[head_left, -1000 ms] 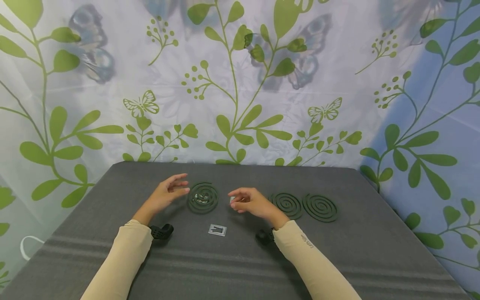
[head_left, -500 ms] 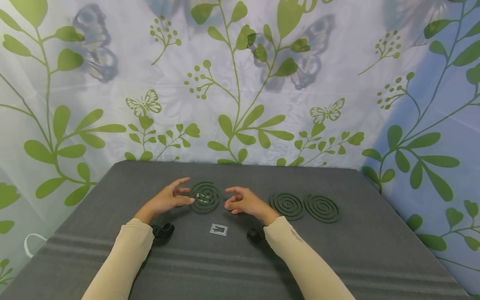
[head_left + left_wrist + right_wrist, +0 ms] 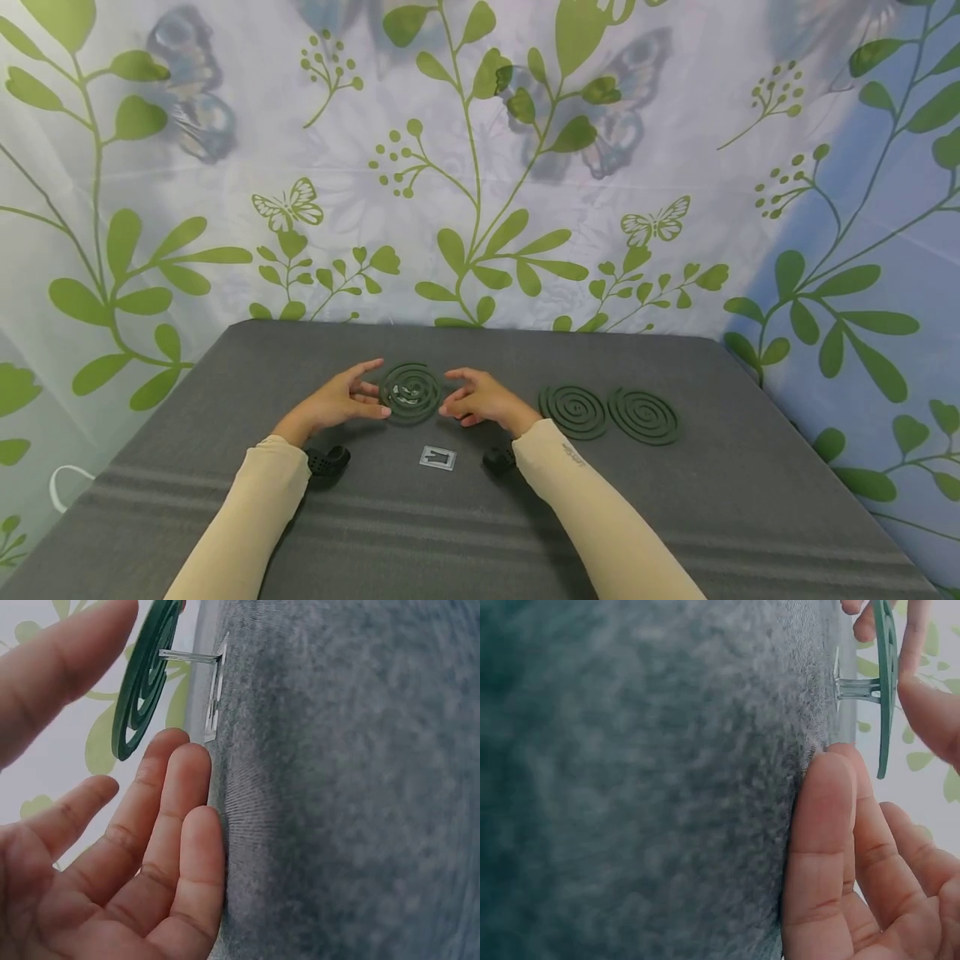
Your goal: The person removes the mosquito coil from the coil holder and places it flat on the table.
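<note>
A green mosquito coil [image 3: 420, 400] is held above the grey table on a thin metal stand [image 3: 191, 656], its upright prong meeting the coil near the middle. My left hand [image 3: 337, 406] is at the coil's left side, fingers relaxed and spread, thumb by the near edge; whether it touches the coil I cannot tell. On the right side, my right hand [image 3: 489, 400] has loosely bent fingers near the rim and grips nothing visible. In the right wrist view the raised coil [image 3: 886, 690] appears edge-on beside that hand's thumb and fingers.
Two more mosquito coils lie flat on the table to the right, one nearer [image 3: 573, 412] and one farther right [image 3: 642, 417]. A small flat metal plate with a dark cutout [image 3: 438, 458] lies in front of the raised coil. Patterned curtain [image 3: 480, 167] hangs behind the table.
My right hand has moved left toward the raised coil. My left hand has shifted slightly right, closer to its rim. The coils and the flat plate stay in place.
</note>
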